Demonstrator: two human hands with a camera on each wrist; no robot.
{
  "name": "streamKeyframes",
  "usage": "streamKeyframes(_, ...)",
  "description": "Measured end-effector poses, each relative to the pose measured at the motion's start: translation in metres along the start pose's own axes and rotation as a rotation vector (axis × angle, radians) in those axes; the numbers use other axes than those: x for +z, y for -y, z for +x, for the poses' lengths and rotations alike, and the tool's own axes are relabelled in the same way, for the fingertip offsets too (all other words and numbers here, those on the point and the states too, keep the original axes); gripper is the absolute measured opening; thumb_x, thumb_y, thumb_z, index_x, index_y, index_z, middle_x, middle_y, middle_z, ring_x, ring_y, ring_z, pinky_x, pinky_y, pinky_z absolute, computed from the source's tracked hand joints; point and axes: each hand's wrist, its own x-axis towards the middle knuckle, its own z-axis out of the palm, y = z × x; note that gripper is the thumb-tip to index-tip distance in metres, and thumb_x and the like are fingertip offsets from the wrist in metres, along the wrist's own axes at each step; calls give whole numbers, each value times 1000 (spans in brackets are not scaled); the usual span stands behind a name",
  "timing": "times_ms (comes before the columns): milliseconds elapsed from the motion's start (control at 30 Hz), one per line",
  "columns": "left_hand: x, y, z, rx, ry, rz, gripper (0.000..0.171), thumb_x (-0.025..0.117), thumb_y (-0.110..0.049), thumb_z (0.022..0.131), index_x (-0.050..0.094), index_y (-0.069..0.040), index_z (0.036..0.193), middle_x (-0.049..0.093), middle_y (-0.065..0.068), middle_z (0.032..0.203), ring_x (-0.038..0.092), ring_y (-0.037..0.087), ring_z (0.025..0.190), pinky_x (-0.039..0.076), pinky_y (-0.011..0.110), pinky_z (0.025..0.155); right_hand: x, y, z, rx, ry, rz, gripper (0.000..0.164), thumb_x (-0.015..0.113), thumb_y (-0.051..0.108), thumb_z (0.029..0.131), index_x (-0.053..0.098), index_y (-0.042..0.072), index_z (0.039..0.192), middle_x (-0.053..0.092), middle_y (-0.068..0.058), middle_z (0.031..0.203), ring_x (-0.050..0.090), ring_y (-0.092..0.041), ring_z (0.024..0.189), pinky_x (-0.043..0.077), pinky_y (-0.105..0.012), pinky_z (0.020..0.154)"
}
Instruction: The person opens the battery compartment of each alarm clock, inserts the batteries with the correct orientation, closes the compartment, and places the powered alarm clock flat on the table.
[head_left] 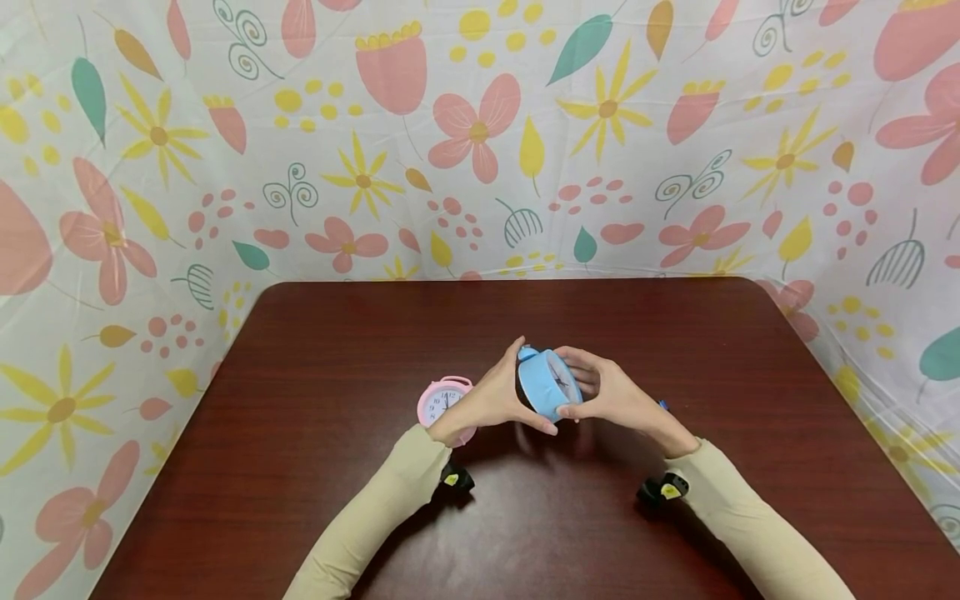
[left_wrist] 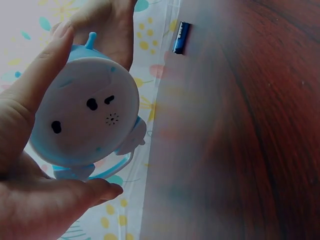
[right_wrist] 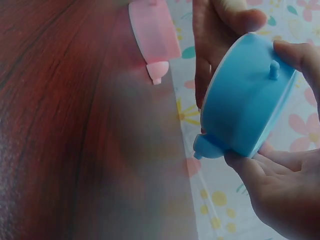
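Observation:
A light-blue alarm clock (head_left: 540, 385) is held up over the table between both hands, tilted. My left hand (head_left: 497, 397) grips its left side, fingers at the top of the rim and thumb low. My right hand (head_left: 618, 402) holds the opposite side with its fingertips and thumb at the edge. The left wrist view shows the clock's white back (left_wrist: 75, 87), with dark openings and a ring of small speaker holes. A pink alarm clock (head_left: 433, 403) is on the table, partly hidden behind my left wrist.
A small blue battery (left_wrist: 181, 38) lies on the dark red-brown table (head_left: 337, 333), mostly hidden behind my right wrist in the head view. A flower-patterned cloth (head_left: 480, 217) hangs behind the table and along its sides.

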Motion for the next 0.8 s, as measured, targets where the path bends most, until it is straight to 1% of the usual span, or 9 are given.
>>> streamKeyframes(167,-1,2,0,7,1,-3,138,88,-40,51,-9,-17,147,27,9,148,33,18,133,31,39,107,0,3,-1,5,14,83,79,75,10,74,32,7,139,40,-18,139,44,-32,126,49,-27,88)
streamKeyframes(300,-3,4,-1,35,-1,-27,136,87,-40,52,-7,-16,147,28,9,147,33,17,132,32,38,107,1,4,0,-5,29,134,78,73,7,75,30,7,140,38,-19,140,46,-25,125,48,-27,89)
streamKeyframes(400,-4,4,0,69,12,-92,132,87,-35,55,-6,-15,147,31,7,144,36,15,130,33,35,106,2,4,1,-11,32,167,79,72,6,76,29,6,141,36,-19,142,46,-20,125,48,-27,90)
streamKeyframes(533,-4,5,1,116,54,-250,123,85,-21,60,-3,-15,146,33,5,140,38,13,128,34,32,106,2,5,0,-21,34,199,80,71,5,76,26,5,142,33,-20,144,45,-17,126,47,-26,91)
streamKeyframes(633,-4,6,1,147,67,-335,116,84,-13,61,2,-17,143,32,4,139,38,12,128,33,31,106,2,4,0,-34,43,225,80,70,4,78,24,4,143,30,-21,145,44,-14,126,46,-24,92)
streamKeyframes(700,-5,6,2,173,59,-361,113,84,-10,61,5,-16,142,31,5,138,39,12,128,34,30,105,3,4,1,-44,48,242,80,69,4,78,23,4,143,28,-22,146,43,-10,126,45,-23,93)
streamKeyframes(800,-5,6,1,200,26,-336,112,85,-11,58,10,-15,141,34,5,137,43,12,125,37,27,103,2,4,1,-56,51,247,79,68,2,78,23,4,143,27,-21,146,44,-4,124,43,-20,94)
